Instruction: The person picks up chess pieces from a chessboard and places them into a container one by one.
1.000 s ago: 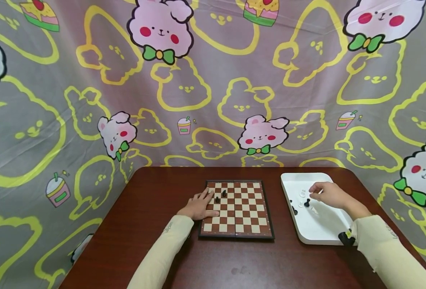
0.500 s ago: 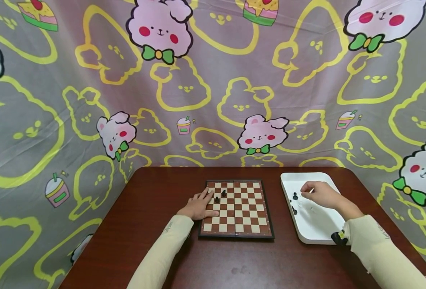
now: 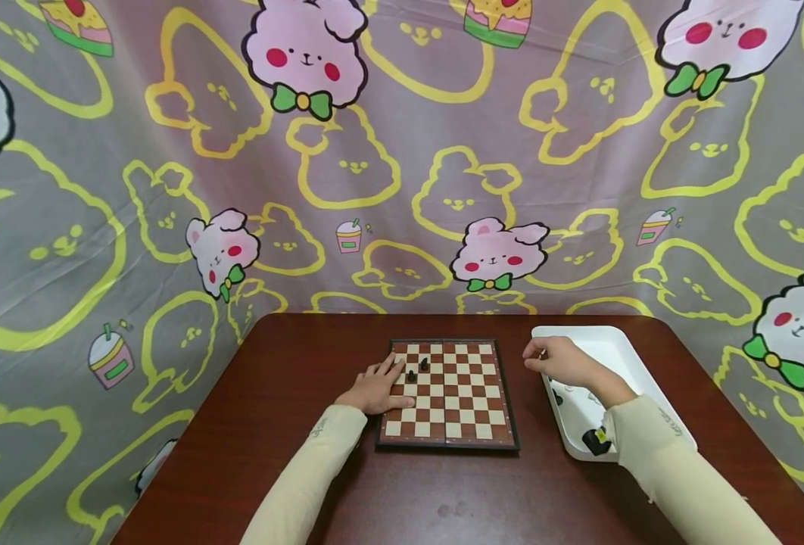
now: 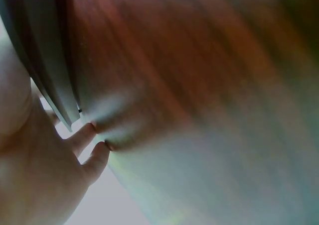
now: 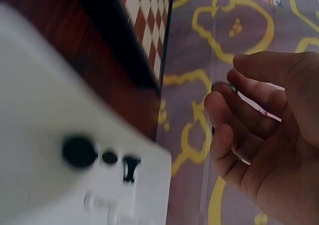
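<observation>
My left hand [image 3: 371,388] rests spread on the left part of the brown-and-cream chessboard [image 3: 472,390]. In the left wrist view, several fingertips [image 4: 102,150] of that hand reach past the board's dark edge [image 4: 50,60]. Near the board's far left stand two small black chess pieces, one [image 3: 412,375] closer to my fingers and the other [image 3: 425,364] behind it. My right hand [image 3: 562,362] hovers over the left rim of the white tray [image 3: 613,348], its thumb and fingers pinching what appears to be a small black chess piece, mostly hidden by the fingers.
Along the tray's left side lie several loose chess pieces, including a black one [image 5: 130,168]; clear ones [image 5: 99,202] are near it. A strip of brown tabletop [image 3: 521,412] separates board and tray. A patterned curtain [image 3: 402,174] hangs behind.
My right hand has moved left from inside the tray to its left rim, and a black piece moved left with the fingers. My left hand has stayed on the board.
</observation>
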A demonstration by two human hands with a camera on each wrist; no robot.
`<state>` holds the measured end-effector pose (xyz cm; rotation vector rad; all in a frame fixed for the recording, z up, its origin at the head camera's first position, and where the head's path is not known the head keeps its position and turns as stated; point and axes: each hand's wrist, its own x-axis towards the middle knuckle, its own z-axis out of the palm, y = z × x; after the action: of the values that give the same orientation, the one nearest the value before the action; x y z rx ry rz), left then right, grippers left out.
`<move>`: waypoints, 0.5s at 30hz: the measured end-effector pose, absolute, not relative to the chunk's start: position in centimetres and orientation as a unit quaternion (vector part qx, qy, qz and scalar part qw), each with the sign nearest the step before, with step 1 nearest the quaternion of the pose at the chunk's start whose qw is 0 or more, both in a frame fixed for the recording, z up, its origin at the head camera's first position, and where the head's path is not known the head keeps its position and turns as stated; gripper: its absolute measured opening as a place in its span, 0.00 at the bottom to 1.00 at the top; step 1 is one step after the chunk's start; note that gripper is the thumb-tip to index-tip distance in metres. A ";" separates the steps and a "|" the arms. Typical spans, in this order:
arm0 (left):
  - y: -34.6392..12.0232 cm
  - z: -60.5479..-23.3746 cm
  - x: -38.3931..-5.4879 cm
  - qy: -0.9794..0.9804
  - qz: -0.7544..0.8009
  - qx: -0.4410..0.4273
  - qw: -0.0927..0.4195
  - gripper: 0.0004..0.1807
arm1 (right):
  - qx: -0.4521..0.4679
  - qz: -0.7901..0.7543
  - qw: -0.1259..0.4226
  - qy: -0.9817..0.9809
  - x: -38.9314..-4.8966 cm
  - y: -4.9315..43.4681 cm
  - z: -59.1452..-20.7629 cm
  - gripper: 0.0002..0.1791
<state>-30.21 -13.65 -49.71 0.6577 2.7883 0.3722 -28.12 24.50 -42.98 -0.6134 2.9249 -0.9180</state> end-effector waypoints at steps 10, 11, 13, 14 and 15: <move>-13.6 -50.1 -30.5 0.961 0.118 0.218 0.124 0.49 | -0.208 -0.300 0.035 0.930 -29.1 18.8 -43.6 0.06; -13.6 -50.0 -30.5 0.961 0.118 0.218 0.124 0.49 | -0.206 -0.302 0.038 0.930 -29.1 18.2 -43.7 0.06; -13.6 -50.0 -30.5 0.960 0.120 0.218 0.125 0.49 | -0.204 -0.302 0.046 0.930 -29.3 17.2 -43.9 0.06; -13.6 -50.0 -30.5 0.960 0.119 0.219 0.126 0.49 | -0.202 -0.302 0.049 0.930 -29.4 16.7 -44.0 0.06; -13.6 -50.0 -30.5 0.960 0.120 0.219 0.126 0.49 | -0.201 -0.302 0.052 0.930 -29.6 16.2 -44.2 0.07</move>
<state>-30.54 -13.64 -49.98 0.6365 2.7965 0.3508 -29.56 16.21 -44.17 -0.6099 2.8299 -0.9198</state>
